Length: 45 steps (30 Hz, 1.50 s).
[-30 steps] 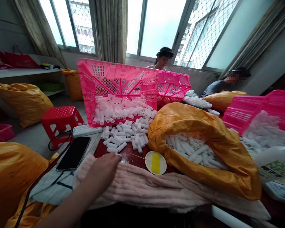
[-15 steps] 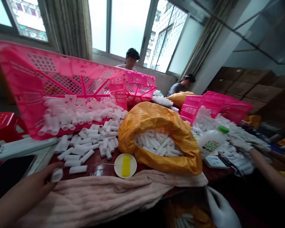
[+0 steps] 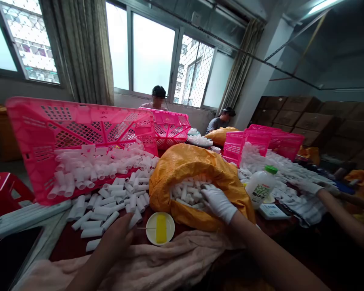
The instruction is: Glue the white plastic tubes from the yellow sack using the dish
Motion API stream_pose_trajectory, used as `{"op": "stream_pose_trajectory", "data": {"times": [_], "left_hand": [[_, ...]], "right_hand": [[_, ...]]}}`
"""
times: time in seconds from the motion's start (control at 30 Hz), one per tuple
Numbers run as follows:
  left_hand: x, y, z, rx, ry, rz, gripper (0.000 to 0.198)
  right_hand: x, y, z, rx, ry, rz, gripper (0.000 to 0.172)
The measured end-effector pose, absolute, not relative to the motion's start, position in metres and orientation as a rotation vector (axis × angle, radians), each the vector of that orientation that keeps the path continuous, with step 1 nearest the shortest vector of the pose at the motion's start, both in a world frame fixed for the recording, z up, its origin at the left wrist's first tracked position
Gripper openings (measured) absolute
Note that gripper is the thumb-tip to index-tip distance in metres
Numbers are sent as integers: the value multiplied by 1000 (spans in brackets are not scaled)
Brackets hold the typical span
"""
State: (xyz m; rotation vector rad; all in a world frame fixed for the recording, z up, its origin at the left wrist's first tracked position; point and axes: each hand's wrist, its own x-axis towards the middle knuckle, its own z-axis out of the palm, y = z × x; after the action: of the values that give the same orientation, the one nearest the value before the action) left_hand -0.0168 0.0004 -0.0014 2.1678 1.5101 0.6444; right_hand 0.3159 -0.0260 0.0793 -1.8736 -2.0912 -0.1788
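Observation:
My bare left hand [image 3: 119,235] is closed on a short white tube [image 3: 134,219] near the front of the loose tube pile [image 3: 109,202]. Right of it, a small round dish [image 3: 150,238] holds a yellow block [image 3: 161,228], with a thin stick lying toward it. My right hand [image 3: 218,202], in a white glove, reaches into the mouth of an orange sack [image 3: 182,159] full of similar white tubes [image 3: 186,192]. Its fingertips are among those tubes, and whether they grip one is hidden.
A tipped pink basket [image 3: 87,111] with tubes stands behind the pile. A pink towel [image 3: 170,258] lies along the front edge. Right of the sack are a green-capped bottle [image 3: 262,186] and a scale [image 3: 273,211]. A co-worker's gloved hand [image 3: 309,186] is farther right.
My left hand, with the tube, has moved right toward the dish. My right hand has risen from below the table edge into the sack's mouth. The view has tilted upward.

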Motion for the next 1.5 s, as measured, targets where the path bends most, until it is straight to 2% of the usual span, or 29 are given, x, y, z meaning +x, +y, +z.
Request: {"op": "stream_pose_trajectory", "data": {"times": [0.17,0.23,0.33,0.47,0.7,0.83,1.03,1.23,1.5], "left_hand": [[-5,-3,-4,2346,1518,297,21],[-1,-5,-5,2312,1517,309,22],[2,-5,-9,2297,1545,350,21],[4,-4,-11,2292,1560,358,19],[4,-7,-14,2267,1555,365,20],[3,-6,-14,2270,1535,394,17],[0,-4,-15,2277,1497,442,15],[-2,-4,-13,2280,1494,443,15],[-3,-6,-10,2281,1496,441,16]], "right_hand": [[272,-54,65,-1338,-1891,543,28],[246,-52,46,-1265,-1900,639,27],[218,-30,15,-1287,-1843,587,24],[206,-4,-6,-1296,-1744,603,31],[214,-14,-5,-1312,-1800,547,26],[217,-15,-11,-1258,-1835,486,17],[218,-17,-11,-1358,-1858,466,22],[216,-18,-8,-1264,-1923,449,25],[219,-21,-9,-1305,-1910,471,19]]}}
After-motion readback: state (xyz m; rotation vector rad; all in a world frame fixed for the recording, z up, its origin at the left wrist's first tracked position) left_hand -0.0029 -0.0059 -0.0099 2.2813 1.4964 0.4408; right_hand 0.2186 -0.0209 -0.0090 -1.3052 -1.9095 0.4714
